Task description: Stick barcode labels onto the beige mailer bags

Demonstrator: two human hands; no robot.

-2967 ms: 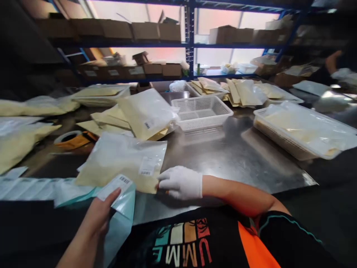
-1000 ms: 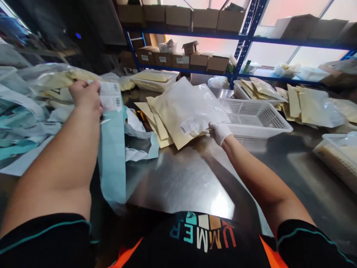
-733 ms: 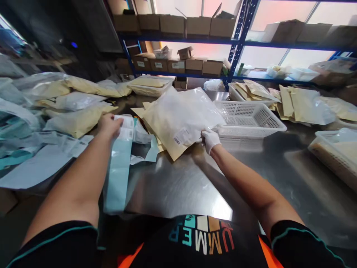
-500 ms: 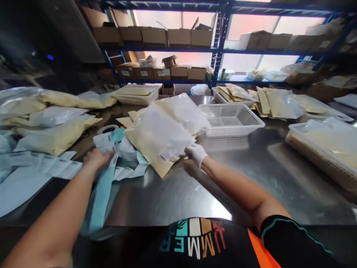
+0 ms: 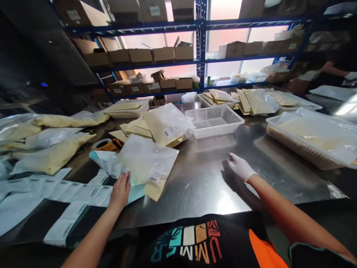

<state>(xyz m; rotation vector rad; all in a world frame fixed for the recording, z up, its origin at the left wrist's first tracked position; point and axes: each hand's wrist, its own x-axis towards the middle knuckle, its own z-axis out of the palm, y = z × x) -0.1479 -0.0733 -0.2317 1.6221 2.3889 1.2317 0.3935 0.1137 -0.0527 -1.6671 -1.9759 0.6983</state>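
A flat yellow pouch in clear plastic [image 5: 146, 163] is laid on the shiny metal table [image 5: 200, 186], with a barcode sticker near its lower right corner. Its near corner is close to the front edge of the table. The bare left hand [image 5: 120, 190] is placed at the pouch's near left edge, on a blue-green strip of paper [image 5: 136, 191] that pokes out from under the pouch. The fingers are stretched out flat and nothing is gripped.

The gloved right hand [image 5: 240, 166] is held open over bare metal, well apart from the pouch, with nothing in it. A wide clear patch of table is seen between the two hands and in front of the right hand.

Behind that patch an empty white basket [image 5: 214, 121] is set, and a pile of more pouches [image 5: 161, 126] is stacked just left of it. A long white tray [image 5: 301, 147] is set along the right side. White label sheets [image 5: 64, 193] are spread over the table's left front edge. A roll of tape [image 5: 102, 144] is seen behind the strip.
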